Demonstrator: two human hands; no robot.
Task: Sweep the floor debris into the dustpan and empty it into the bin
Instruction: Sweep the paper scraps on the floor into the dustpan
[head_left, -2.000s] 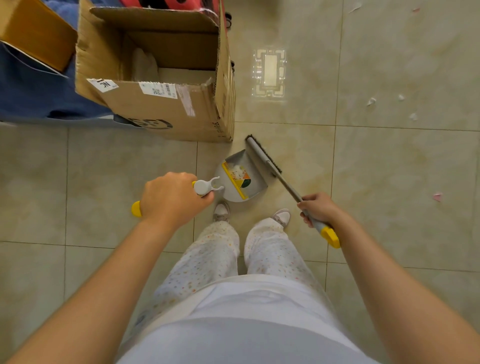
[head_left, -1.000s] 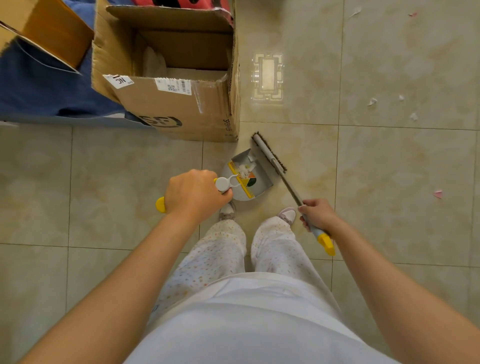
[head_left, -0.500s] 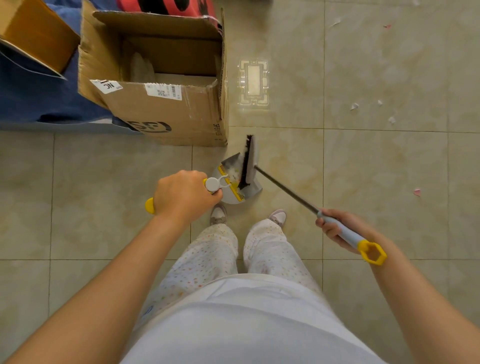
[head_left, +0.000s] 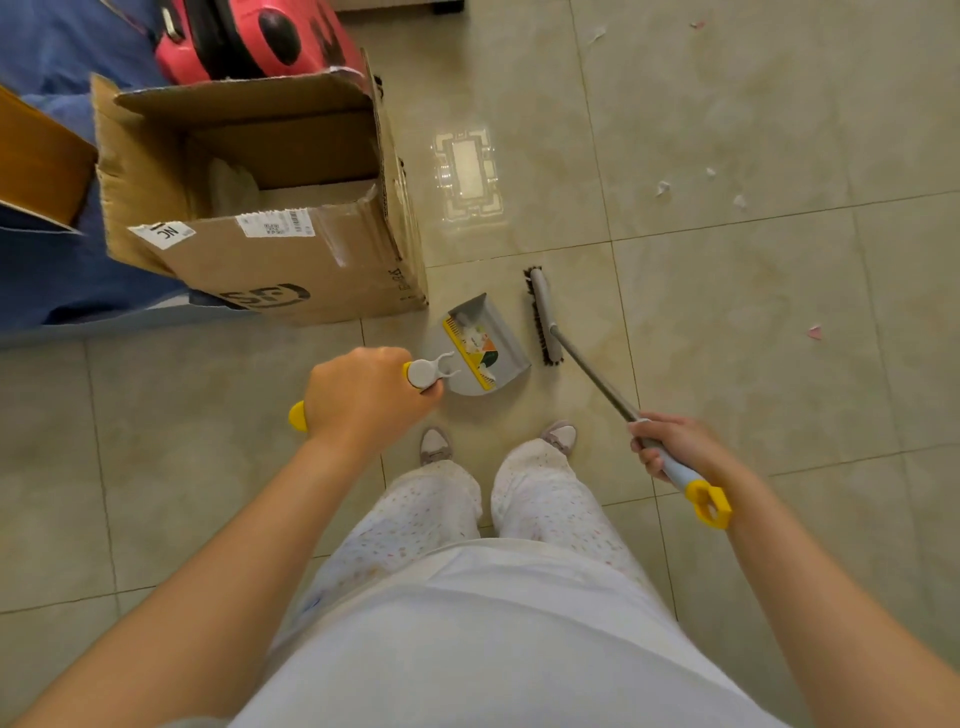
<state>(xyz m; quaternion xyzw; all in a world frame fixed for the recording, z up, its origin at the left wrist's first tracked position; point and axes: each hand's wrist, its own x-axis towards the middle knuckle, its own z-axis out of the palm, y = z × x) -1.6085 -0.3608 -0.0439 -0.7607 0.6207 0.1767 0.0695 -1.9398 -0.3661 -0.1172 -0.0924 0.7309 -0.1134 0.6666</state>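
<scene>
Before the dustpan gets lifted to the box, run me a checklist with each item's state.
1. Left hand shut on the dustpan handle: ok.
2. Right hand shut on the broom handle: ok.
3. Broom head clear of the dustpan, apart on its right: ok.
4. Debris collected inside the pan: ok.
5. Cardboard box open on top, beside the pan: ok.
6. Floor fully swept: not ok; paper scraps and a pink scrap lie on the tiles to the right.
</scene>
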